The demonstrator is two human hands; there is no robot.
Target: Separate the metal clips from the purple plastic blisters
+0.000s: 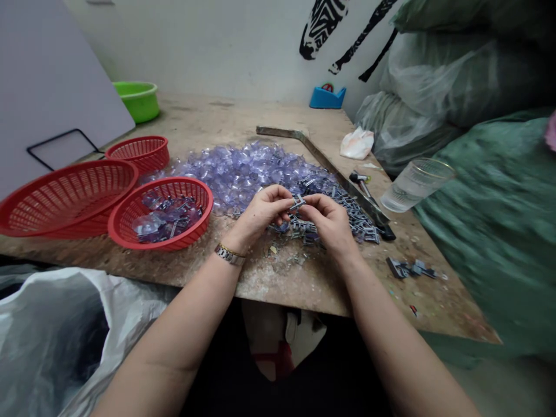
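Both hands meet over the front of the table and pinch one small grey plastic part point(297, 201) between them. My left hand point(271, 209), with a metal watch on its wrist, grips the part's left end between thumb and fingers. On the other end, my right hand point(328, 221) closes its thumb and forefinger. Beneath and to the right of the hands lies a heap of similar grey plastic parts point(358, 217). Behind them spreads a large pile of clear purplish plastic pieces point(243, 168). The fingertips partly cover the held part.
A red basket point(204, 223) with purplish and grey pieces stands left, beside a larger red basket point(65, 200). A bent metal bar point(324, 159) borders the pile. A glass point(410, 188) stands near the right edge, against green sacks point(495, 214). A white bag point(117, 307) is at lower left.
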